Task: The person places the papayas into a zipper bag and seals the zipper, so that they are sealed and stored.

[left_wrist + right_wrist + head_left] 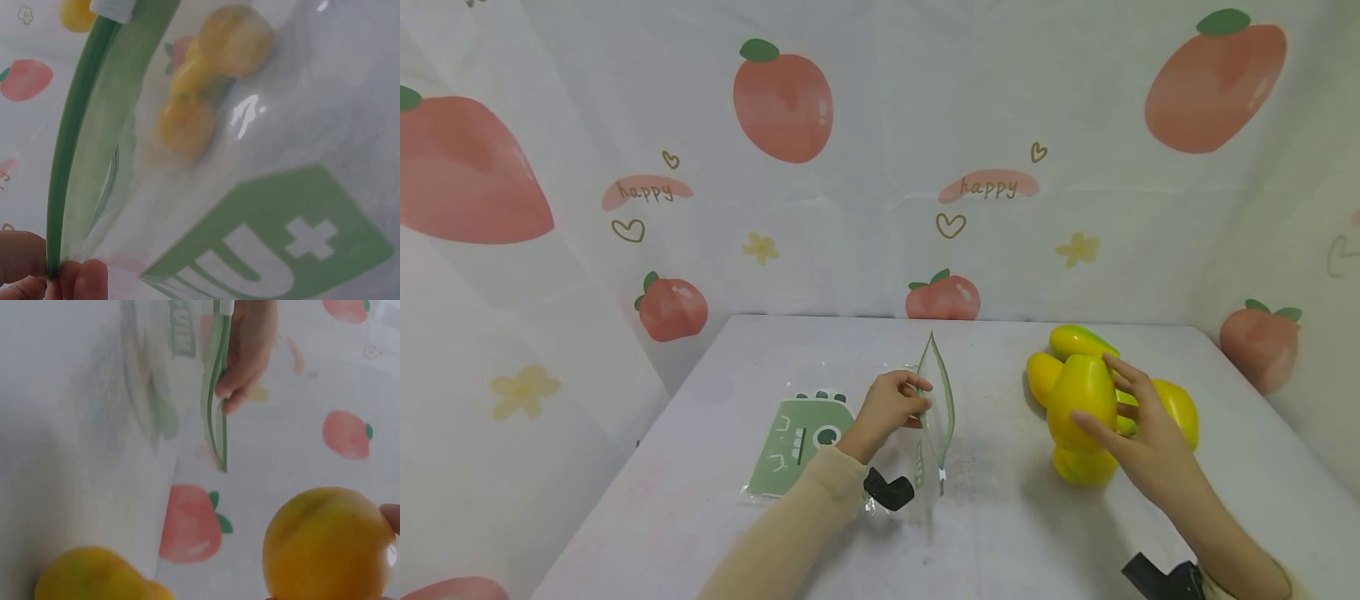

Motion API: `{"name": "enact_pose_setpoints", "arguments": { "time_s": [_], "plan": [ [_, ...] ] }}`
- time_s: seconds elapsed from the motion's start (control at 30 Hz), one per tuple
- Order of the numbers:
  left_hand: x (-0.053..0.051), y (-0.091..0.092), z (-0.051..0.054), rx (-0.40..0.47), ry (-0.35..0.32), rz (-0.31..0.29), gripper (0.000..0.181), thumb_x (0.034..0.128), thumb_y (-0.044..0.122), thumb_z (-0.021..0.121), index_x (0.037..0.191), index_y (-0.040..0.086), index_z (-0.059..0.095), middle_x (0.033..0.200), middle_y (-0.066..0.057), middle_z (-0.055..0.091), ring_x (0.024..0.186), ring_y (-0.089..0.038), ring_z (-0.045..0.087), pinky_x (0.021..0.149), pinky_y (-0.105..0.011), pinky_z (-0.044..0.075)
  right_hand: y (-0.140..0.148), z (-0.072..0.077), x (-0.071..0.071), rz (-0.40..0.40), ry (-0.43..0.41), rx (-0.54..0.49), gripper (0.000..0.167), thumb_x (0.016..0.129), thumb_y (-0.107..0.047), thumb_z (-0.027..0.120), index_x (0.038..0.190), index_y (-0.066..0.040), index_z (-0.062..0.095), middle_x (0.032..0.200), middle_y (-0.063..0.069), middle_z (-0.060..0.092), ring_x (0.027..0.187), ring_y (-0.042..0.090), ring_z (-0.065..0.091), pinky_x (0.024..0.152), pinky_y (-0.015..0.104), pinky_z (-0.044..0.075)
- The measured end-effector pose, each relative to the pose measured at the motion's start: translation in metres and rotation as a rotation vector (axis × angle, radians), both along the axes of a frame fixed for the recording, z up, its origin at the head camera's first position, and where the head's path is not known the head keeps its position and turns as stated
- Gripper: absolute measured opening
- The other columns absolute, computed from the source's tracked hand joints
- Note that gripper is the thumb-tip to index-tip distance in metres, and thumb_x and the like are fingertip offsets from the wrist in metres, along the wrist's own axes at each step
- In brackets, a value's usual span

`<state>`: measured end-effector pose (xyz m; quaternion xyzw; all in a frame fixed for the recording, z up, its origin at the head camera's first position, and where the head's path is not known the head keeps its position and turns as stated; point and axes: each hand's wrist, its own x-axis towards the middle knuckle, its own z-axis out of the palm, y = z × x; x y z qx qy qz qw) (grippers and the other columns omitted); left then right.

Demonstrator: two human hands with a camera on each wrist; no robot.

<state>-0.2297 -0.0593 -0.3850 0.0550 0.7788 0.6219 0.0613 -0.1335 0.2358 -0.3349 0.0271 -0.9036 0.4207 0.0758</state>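
At about 7 o'clock in the head view, a clear zip bag (790,454) with a green cartoon-monster print lay on the white table (1000,542), its mouth raised as a tall, pointed loop of green zip strip (951,400). White slider (942,475) at the loop's 6 o'clock end. Left hand (887,408), near 6 o'clock: fingers bent, tips pinching the rim on the loop's 9 o'clock side. Right hand (1142,433), 4 o'clock: fingers part-spread, curved round a yellow mango (1081,404), long axis near vertical. Other mangoes (1180,412) showed at its 3, 6, 10 and 12 o'clock. Peach-printed backdrop (880,233) behind, toward 12.

Left wrist view: thumb and fingers at 7 to 8 o'clock, nipping the green strip between them. Slider at 11. Mangoes blurred through clear film near 12; green label (269,231) with white lettering and a cross at 5.

Right wrist view: held mango at 4 o'clock, apart from the mangoes at 7. One fingertip touched its 2 o'clock edge; most of that hand lay out of frame, so grip depth could not be told from there. Bag mouth at 12, left hand on it at 1.
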Motion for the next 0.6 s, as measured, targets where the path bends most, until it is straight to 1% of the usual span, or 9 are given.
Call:
{"name": "enact_pose_setpoints", "arguments": {
  "time_s": [0.13,0.17,0.27,0.33,0.43,0.5,0.6],
  "plan": [
    [0.001,0.000,0.001,0.003,0.005,-0.003,0.022,0.0801,-0.005,0.069,0.102,-0.005,0.067,0.068,-0.001,0.050,0.062,-0.017,0.061,0.056,-0.031,0.059,-0.016,0.001,-0.004,0.040,0.002,-0.033,0.085,0.092,-0.037,0.064,0.155,-0.018,0.012,0.147,0.031,0.028,0.119,0.050,0.046,0.089,0.054,0.053],
    [0.001,0.000,0.001,0.006,0.004,-0.005,0.022,0.0800,-0.005,0.069,0.102,-0.005,0.067,0.068,-0.001,0.049,0.061,-0.016,0.061,0.056,-0.031,0.059,-0.020,0.001,-0.005,0.048,-0.007,-0.040,0.085,0.092,-0.038,0.064,0.156,-0.019,0.011,0.147,0.030,0.028,0.119,0.049,0.046,0.090,0.058,0.050],
    [0.001,0.000,0.000,0.008,0.002,-0.009,0.022,0.0795,-0.006,0.068,0.101,-0.006,0.067,0.067,-0.001,0.049,0.061,-0.014,0.061,0.056,-0.030,0.059,-0.031,-0.001,-0.008,0.081,-0.002,-0.069,0.084,0.092,-0.035,0.066,0.155,-0.020,0.013,0.147,0.028,0.030,0.118,0.046,0.047,0.088,0.051,0.051],
    [0.001,0.000,-0.001,0.008,0.000,-0.011,0.022,0.0794,-0.006,0.068,0.101,-0.006,0.067,0.067,0.000,0.049,0.061,-0.013,0.061,0.056,-0.030,0.059,-0.038,-0.002,-0.009,0.105,0.014,-0.080,0.083,0.091,-0.032,0.067,0.155,-0.019,0.015,0.147,0.027,0.031,0.118,0.046,0.045,0.085,0.048,0.053],
    [0.001,0.000,-0.001,0.009,0.001,-0.013,0.022,0.0791,-0.006,0.067,0.101,-0.005,0.067,0.067,0.000,0.048,0.060,-0.013,0.060,0.056,-0.030,0.059,-0.047,-0.003,-0.011,0.124,0.029,-0.089,0.085,0.090,-0.031,0.069,0.155,-0.017,0.016,0.149,0.025,0.029,0.120,0.047,0.043,0.084,0.051,0.055],
    [0.001,0.000,-0.001,0.011,0.005,-0.013,0.022,0.0789,-0.006,0.067,0.100,-0.005,0.067,0.066,0.000,0.048,0.059,-0.012,0.059,0.055,-0.030,0.059,-0.052,-0.003,-0.012,0.129,0.038,-0.098,0.085,0.089,-0.030,0.069,0.155,-0.017,0.016,0.151,0.024,0.027,0.122,0.048,0.041,0.085,0.055,0.054],
    [0.000,0.000,-0.003,0.010,0.011,-0.016,0.022,0.0787,-0.006,0.067,0.101,-0.005,0.067,0.066,0.000,0.048,0.057,-0.011,0.058,0.055,-0.030,0.059,-0.057,-0.003,-0.015,0.132,0.028,-0.127,0.086,0.089,-0.030,0.070,0.155,-0.021,0.015,0.149,0.025,0.029,0.123,0.049,0.042,0.090,0.059,0.051]
  ]
}}
